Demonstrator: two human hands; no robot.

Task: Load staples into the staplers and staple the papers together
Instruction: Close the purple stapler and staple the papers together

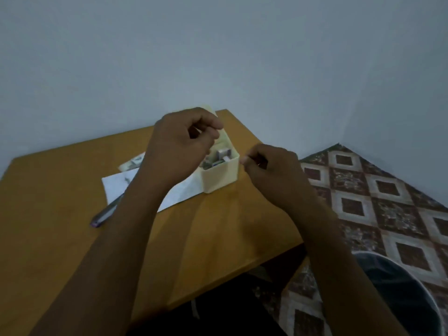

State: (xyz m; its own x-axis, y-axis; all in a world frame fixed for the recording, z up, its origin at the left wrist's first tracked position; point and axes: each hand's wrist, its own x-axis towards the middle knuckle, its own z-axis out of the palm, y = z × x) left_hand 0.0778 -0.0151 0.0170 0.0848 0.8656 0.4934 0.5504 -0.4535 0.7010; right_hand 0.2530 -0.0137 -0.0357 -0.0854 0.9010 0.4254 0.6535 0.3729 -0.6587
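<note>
A cream plastic box [221,177] stands on the wooden table [60,214], with small grey and white items inside; its lid [209,109] stands raised behind. My left hand [179,146] hovers over the box with fingers curled, thumb and forefinger pinched at the lid's edge. My right hand [269,166] is just right of the box, its fingertips pinched together near the rim; whether it holds anything is too blurred to tell. White papers [116,184] lie left of the box under my left forearm. A dark, purple-tipped long object [106,212], either a pen or a slim stapler, lies across the paper's near corner.
A folded printed sheet [132,163] lies behind the papers. The table's right edge falls off to a patterned brown floor mat [363,202]. A dark round bin [400,294] sits on the floor at lower right. Grey walls meet behind the table.
</note>
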